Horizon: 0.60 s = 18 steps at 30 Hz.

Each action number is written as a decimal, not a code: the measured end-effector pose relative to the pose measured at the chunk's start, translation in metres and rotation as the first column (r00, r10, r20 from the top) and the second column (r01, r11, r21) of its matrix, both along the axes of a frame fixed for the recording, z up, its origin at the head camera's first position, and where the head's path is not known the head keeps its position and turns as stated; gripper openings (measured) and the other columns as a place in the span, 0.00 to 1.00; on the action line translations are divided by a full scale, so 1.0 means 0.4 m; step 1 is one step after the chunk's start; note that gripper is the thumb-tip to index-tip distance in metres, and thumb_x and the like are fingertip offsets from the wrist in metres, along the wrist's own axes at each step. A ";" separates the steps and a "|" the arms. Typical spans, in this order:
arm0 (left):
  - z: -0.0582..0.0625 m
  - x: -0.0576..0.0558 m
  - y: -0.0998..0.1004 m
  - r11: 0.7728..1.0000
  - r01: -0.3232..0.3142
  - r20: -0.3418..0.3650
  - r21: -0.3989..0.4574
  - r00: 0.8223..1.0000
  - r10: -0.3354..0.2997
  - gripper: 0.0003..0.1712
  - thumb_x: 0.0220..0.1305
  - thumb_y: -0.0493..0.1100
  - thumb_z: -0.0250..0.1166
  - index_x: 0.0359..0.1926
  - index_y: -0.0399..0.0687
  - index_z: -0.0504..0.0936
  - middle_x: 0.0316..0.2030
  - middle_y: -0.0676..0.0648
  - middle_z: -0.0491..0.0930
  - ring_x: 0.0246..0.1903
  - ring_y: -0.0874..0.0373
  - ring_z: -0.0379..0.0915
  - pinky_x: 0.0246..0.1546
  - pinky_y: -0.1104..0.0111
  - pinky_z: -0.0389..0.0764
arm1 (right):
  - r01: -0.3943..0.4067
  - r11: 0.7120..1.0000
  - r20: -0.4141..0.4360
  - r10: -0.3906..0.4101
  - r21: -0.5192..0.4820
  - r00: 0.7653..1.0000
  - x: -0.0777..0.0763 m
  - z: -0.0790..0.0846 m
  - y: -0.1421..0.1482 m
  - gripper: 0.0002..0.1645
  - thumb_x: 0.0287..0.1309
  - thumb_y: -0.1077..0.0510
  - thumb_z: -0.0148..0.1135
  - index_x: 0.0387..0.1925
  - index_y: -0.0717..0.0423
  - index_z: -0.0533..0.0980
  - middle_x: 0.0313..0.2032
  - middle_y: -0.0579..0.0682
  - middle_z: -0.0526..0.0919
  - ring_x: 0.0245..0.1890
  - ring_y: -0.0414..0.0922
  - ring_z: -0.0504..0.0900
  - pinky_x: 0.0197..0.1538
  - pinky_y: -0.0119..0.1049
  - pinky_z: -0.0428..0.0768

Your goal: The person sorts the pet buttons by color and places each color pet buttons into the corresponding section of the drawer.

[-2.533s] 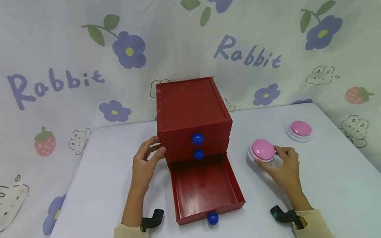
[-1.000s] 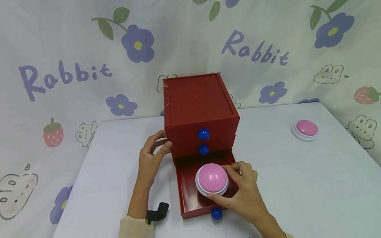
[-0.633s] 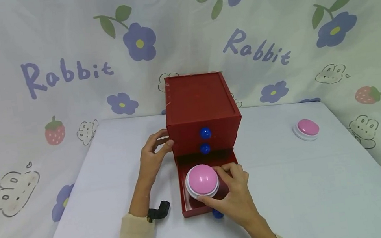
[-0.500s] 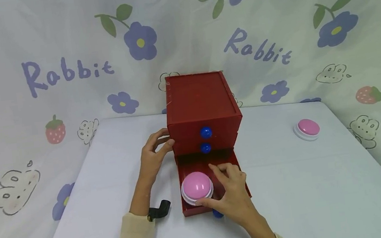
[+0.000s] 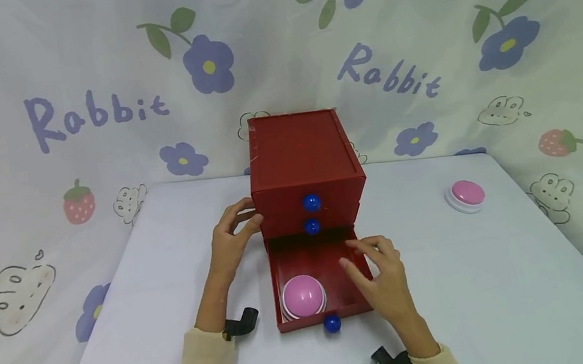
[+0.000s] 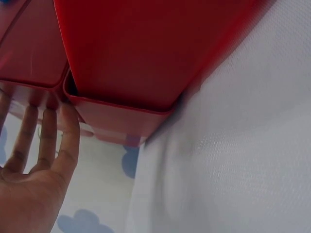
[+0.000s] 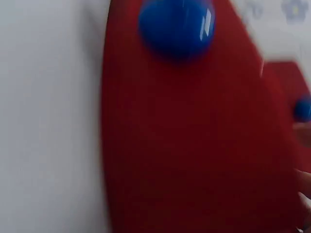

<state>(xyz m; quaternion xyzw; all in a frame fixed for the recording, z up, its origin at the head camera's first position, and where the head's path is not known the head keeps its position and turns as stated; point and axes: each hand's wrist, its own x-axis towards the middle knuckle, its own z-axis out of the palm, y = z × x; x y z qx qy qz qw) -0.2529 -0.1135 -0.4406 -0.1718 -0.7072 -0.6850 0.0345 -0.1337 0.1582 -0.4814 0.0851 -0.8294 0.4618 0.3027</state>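
Note:
A pink-domed push button (image 5: 303, 296) with a white base sits in the front left corner of the pulled-out bottom drawer (image 5: 351, 309). That drawer belongs to a red drawer cabinet (image 5: 298, 151) with blue round knobs. My left hand (image 5: 228, 244) touches the cabinet's left side; in the left wrist view its fingers (image 6: 47, 141) lie fairly straight against the red wall. Over the drawer's right side hovers my right hand (image 5: 388, 282), fingers spread and holding nothing. The right wrist view is blurred, with the drawer front and a blue knob (image 7: 177, 26) filling much of it.
A second pink push button (image 5: 466, 195) stands on the white table (image 5: 503, 302) at the back right. Behind the table hangs a patterned cloth (image 5: 274, 38). The drawer's own knob (image 5: 332, 324) sticks out toward the front.
My right hand carried the push button from the table leftward into the drawer, set it down and let go. Now the hand has drawn back to the right. My left hand stayed at the cabinet.

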 end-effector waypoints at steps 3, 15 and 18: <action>-0.027 -0.016 -0.002 1.000 -0.001 0.001 0.004 1.000 0.001 0.26 0.69 0.40 0.66 0.67 0.48 0.74 0.60 0.47 0.73 0.57 0.49 0.73 0.49 0.68 0.83 | 0.139 0.986 0.100 -0.130 -0.088 0.986 -0.022 -0.032 0.073 0.16 0.58 0.58 0.73 0.49 0.57 0.84 0.41 0.49 0.78 0.46 0.42 0.75 0.46 0.42 0.70; 0.010 0.006 0.001 1.000 0.008 0.002 0.021 1.000 -0.008 0.27 0.69 0.38 0.65 0.67 0.42 0.73 0.59 0.44 0.73 0.57 0.48 0.73 0.49 0.65 0.83 | 0.483 0.870 0.314 -0.434 -0.096 0.844 -0.093 -0.109 0.315 0.24 0.67 0.48 0.63 0.54 0.62 0.80 0.45 0.56 0.73 0.48 0.49 0.72 0.48 0.40 0.67; 0.011 0.010 0.005 1.000 0.013 0.003 0.016 1.000 -0.013 0.27 0.69 0.38 0.65 0.67 0.41 0.72 0.59 0.43 0.73 0.56 0.50 0.74 0.49 0.66 0.83 | 0.528 0.846 0.315 -0.483 -0.073 0.817 -0.098 -0.115 0.362 0.26 0.66 0.48 0.64 0.57 0.62 0.78 0.46 0.57 0.72 0.50 0.49 0.71 0.50 0.42 0.68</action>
